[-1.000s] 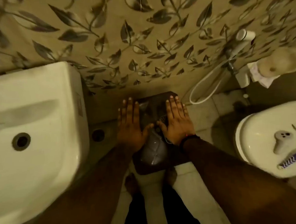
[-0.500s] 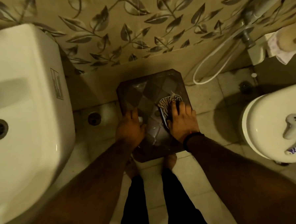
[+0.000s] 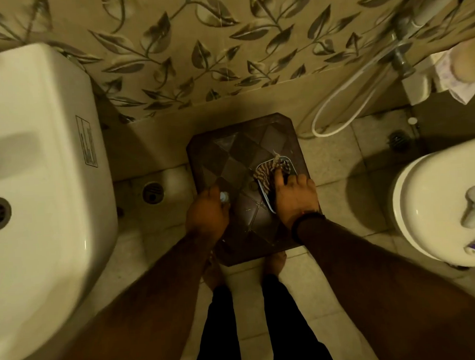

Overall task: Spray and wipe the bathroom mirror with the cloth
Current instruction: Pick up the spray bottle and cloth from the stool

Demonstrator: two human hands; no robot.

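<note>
**Both hands down on a dark stool, cloth under the right hand**

I am looking straight down at a dim bathroom floor. In the middle stands a dark brown stool (image 3: 246,163) with a diamond-patterned top, its far edge near the leaf-patterned wall (image 3: 196,44).

My right hand (image 3: 293,197) rests on the right side of the stool top. Its fingers lie flat and spread on a striped cloth (image 3: 267,170), which sits bunched in a small light-rimmed tray or frame (image 3: 290,162); I cannot tell which. The hand presses the cloth rather than grasping it. A dark band (image 3: 306,223) circles the wrist.

My left hand (image 3: 206,216) is curled at the stool's left edge around a small object with a pale round cap (image 3: 224,197). It may be a spray bottle, but most of it is hidden.

A white washbasin (image 3: 37,162) fills the left side. A white toilet lid (image 3: 430,211) sits at the right. A white hose (image 3: 345,102) loops against the far wall. My bare feet (image 3: 273,263) stand just near of the stool.
</note>
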